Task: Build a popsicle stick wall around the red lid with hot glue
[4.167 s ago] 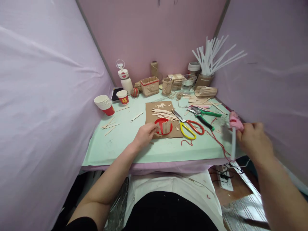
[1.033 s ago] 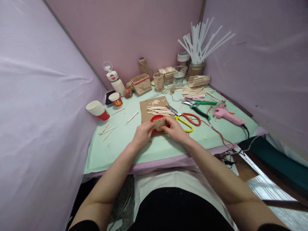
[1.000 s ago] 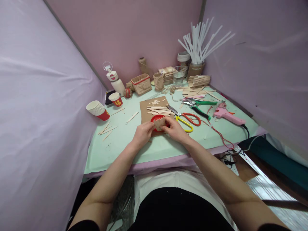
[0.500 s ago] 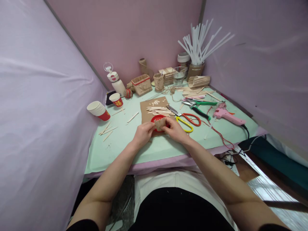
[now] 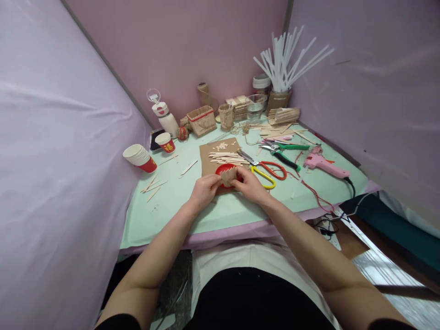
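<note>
Between my two hands is a small panel of wooden craft sticks [image 5: 228, 176] with a jagged upper edge. My left hand [image 5: 205, 189] pinches its left side with thumb and fingers. On its right side, my right hand [image 5: 250, 184] grips with the fingers behind and the thumb in front. The panel is held above a round red dish [image 5: 220, 169], which it partly hides. Under the dish lies a brown cardboard sheet [image 5: 206, 158] with a row of wooden sticks [image 5: 228, 158] and small pale wood bits [image 5: 222, 145] on it.
Right of my hands lie scissors [image 5: 271, 170] with red and yellow handles, green-handled pruning shears [image 5: 285, 153] and a pink glue gun [image 5: 326, 166]. Paper cups [image 5: 139, 158] stand left. A stick basket [image 5: 201, 121], a water cup [image 5: 255, 110] and white glue sticks [image 5: 283, 64] line the back.
Almost nothing differs. Both hands keep their hold on the panel above the red dish, and the view has shifted very slightly.
</note>
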Available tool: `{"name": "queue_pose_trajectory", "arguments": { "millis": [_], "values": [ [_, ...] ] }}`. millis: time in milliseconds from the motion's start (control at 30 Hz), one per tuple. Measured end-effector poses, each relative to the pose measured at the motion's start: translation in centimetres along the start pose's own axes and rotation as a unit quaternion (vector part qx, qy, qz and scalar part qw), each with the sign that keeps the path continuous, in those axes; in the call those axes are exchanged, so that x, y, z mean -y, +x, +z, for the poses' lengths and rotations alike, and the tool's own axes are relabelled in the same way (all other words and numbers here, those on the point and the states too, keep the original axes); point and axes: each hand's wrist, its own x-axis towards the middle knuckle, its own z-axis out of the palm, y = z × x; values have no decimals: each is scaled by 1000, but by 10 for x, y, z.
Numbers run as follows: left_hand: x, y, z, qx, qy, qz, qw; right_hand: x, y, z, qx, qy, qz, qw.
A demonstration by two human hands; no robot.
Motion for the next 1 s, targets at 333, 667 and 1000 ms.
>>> {"name": "queue_pose_trajectory", "arguments": {
  "millis": [333, 667, 1000],
  "values": [
    [-3, 1, -2, 4, -3, 5, 1000, 2, 0, -1, 0, -3, 3, 1000],
    [-2, 2, -1, 13, -30, -18, 999, 1, 0, -1, -3, 1, 3, 1000],
    [-13, 5, -3, 20, -174, -104, 979, 9, -2, -4, -16, -2, 9, 1000]
  ]
}}
